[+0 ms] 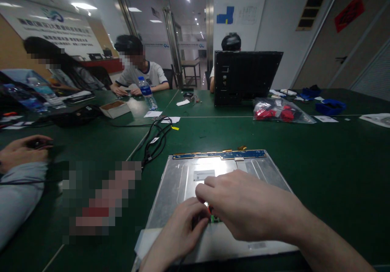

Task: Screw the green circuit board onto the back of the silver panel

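A flat metal-backed display panel lies on the table in front of me, with a thin blue circuit strip along its far edge. Low in the middle of the panel sits a small green circuit board, mostly covered by my hands. My left hand has its thumb and fingers closed at the board's left edge. Above the board, my right hand is curled with its fingers bent down. A bit of red shows between the hands; what the right fingertips hold is hidden.
A black monitor stands across the table beside a plastic bag with red items. Black cables run left of the panel. A co-worker's hand is at far left. A water bottle and open box stand farther back.
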`<state>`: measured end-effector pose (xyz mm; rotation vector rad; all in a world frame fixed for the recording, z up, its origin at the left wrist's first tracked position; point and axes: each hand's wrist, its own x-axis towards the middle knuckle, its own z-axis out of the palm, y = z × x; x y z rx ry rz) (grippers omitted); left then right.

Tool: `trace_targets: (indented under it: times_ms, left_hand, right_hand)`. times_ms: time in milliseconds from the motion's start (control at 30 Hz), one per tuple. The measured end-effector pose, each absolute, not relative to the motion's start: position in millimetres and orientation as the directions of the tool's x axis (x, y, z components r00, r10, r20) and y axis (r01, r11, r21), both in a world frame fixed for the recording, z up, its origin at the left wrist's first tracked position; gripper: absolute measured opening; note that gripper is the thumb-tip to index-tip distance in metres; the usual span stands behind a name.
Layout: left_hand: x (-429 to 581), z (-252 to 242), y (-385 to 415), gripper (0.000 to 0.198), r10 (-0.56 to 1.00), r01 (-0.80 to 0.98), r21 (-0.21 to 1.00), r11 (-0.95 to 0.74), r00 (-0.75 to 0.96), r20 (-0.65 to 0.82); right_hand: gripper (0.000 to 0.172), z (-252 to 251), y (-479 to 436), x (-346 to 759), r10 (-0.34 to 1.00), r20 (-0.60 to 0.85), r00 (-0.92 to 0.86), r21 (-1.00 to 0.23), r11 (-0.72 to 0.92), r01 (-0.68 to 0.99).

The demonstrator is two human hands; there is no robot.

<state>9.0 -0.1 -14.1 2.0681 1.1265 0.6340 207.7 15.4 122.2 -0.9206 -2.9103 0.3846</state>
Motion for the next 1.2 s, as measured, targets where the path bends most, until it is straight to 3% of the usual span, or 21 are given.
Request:
trace_targets:
  times_ms: [133,300,700,967,1200]
  left_hand:
    - [9.1,-15.0,0.6,0.017,0.857,0.506,0.766,-0.397,0.503,0.111]
    - [9.5,-14.9,-0.2,0.012,0.841,0.504,0.760,-0.412,0.531,0.104]
    - [9.6,-16.0,-1.2,0.014,0.852,0.540,0.746,-0.390,0.518,0.071]
    - [10.1,-12.2,-0.3,0.014,0.841,0.495,0.766,-0.410,0.530,0.108]
    - [8.2,-17.5,0.1,0.014,0.855,0.512,0.755,-0.410,0.505,0.122]
  right_hand:
    - [0.024,123.8,13.9,206.8,0.536,-0.011,-0.844,-0.277,0.810,0.517]
    - [0.014,121.1,13.7,206.7,0.621,0.024,-0.783,-0.237,0.765,0.599]
    - [0.016,115.7,18.6,202.8,0.675,0.069,-0.734,-0.193,0.731,0.654]
    - [0.010,119.5,15.3,208.1,0.609,0.032,-0.792,-0.247,0.773,0.584]
    - [0.020,126.1,16.0,210.3,0.526,-0.005,-0.851,-0.329,0.803,0.498]
